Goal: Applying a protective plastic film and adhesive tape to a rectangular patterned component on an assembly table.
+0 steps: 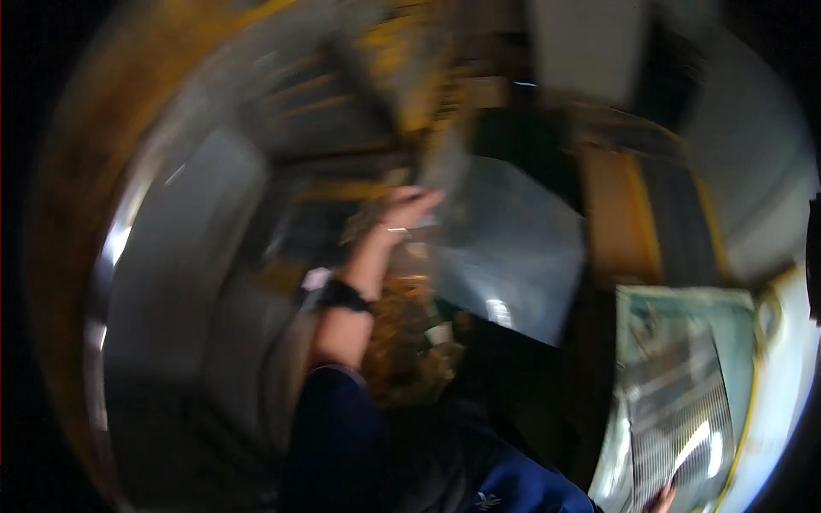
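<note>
The step in hand, as I judge it, is the handling of a flat grey sheet (513, 248), which shows in the middle of the view, tilted, with a bright glint near its lower edge. The left hand (409, 208) reaches up to the sheet's left edge and points towards it, a dark band (346, 297) around the wrist. Motion blurs the fingertips, so I cannot tell whether this grip is closed on the edge or only just beside it. Shifting the sheet would, in my judgement, call for a firm hold on that edge. The right hand (663, 498) shows only in part at the lower right, by the lower end of a ribbed metal piece (684, 419); how far open its grip is, and whether it has hold of anything, I cannot tell. The ribbed piece lies slanting inside what seems a pale green tray (688, 295), bright reflections across its ribs. Beside the left forearm is a brownish heap (402, 350), too smeared to say what it is or what contains it
</note>
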`<state>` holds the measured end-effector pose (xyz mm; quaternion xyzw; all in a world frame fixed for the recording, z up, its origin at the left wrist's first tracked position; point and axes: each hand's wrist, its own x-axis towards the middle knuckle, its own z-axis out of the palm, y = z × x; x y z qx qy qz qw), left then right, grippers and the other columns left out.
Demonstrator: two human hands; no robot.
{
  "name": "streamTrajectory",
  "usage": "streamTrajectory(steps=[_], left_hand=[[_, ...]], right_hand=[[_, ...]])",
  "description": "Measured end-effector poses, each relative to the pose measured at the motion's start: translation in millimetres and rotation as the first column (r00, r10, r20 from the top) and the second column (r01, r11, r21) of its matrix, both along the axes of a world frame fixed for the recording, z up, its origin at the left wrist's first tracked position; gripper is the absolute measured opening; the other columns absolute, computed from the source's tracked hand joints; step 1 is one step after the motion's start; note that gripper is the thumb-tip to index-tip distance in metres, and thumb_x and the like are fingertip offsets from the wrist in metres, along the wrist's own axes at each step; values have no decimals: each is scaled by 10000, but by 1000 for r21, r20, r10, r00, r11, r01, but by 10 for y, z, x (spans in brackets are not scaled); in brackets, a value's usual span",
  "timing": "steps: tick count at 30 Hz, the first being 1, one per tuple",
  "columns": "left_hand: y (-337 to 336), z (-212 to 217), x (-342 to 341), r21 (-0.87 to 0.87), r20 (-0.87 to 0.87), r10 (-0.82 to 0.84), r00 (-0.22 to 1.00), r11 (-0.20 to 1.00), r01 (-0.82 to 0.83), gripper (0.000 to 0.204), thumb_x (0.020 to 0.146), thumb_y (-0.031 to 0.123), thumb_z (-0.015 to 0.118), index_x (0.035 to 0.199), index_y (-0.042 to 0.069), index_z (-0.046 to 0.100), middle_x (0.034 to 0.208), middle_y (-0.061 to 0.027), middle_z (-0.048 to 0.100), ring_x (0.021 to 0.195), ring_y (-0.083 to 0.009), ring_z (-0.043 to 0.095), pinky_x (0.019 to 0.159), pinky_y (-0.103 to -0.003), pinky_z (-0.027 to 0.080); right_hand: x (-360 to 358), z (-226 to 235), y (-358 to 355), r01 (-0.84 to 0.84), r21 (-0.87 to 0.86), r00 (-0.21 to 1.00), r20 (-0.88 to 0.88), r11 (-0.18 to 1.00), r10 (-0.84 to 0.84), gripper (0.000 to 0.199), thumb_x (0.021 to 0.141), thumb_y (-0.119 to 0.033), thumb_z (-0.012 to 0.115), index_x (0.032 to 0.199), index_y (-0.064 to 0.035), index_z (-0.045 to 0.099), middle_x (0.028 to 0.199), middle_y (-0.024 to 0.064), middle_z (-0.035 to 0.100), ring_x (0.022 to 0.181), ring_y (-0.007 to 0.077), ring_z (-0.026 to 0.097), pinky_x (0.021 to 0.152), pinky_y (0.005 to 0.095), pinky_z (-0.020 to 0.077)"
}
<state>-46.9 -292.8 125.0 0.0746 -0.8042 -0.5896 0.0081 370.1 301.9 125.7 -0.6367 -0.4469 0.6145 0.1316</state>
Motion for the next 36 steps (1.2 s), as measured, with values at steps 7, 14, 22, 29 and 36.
streamTrajectory(steps=[7, 14, 22, 29, 36], left_hand=[[-1026, -135, 814, 162, 106, 318, 942, 929, -331, 236, 806, 299, 705, 808, 65, 683, 598, 9, 570, 503, -79, 478, 444, -242, 358], [-3217, -70, 1717, 164, 95, 551, 829, 813, -559, 438, 788, 408, 652, 1131, 138, 629, 1232, -31, 511, 1123, -203, 444, 1012, -351, 288], [-5405, -363, 4086, -13, 132, 958, 256, 260, -966, 471, 888, 466, 546, 1218, 130, 558, 1134, -57, 561, 958, -195, 541, 799, -353, 461], [-6194, -1340, 5890, 189, -87, 992, 94, 109, -976, 510, 899, 459, 509, 1259, 98, 511, 1184, -102, 547, 986, -209, 563, 805, -371, 468], [-6179, -2185, 6857, -67, 134, 987, -90, -81, -994, 500, 899, 431, 495, 1277, 103, 494, 1181, -134, 550, 1005, -265, 568, 799, -406, 488]], right_hand=[[-698, -1236, -1395, -709, -98, 703, -179, 698, 689, 578, 890, -195, 545, 1380, 9, 315, 1350, 180, 435, 1220, 279, 446, 1033, 384, 346], [-1148, -2323, -3421, -932, -224, 352, -380, 284, 855, 564, 888, -177, 537, 1375, 9, 323, 1350, 181, 435, 1222, 279, 445, 1033, 384, 347], [-1346, -3149, -5244, -963, -246, 227, -506, 113, 832, 549, 885, -157, 528, 1370, 9, 332, 1350, 182, 436, 1224, 279, 444, 1033, 383, 348], [-1377, -3451, -5822, -983, -169, 152, -498, 76, 854, 537, 882, -139, 521, 1365, 9, 339, 1350, 182, 436, 1226, 279, 443, 1033, 383, 349], [-1388, -3610, -5776, -990, -107, 133, -425, 97, 895, 525, 879, -120, 513, 1360, 8, 347, 1350, 183, 436, 1228, 279, 442, 1034, 382, 350]])
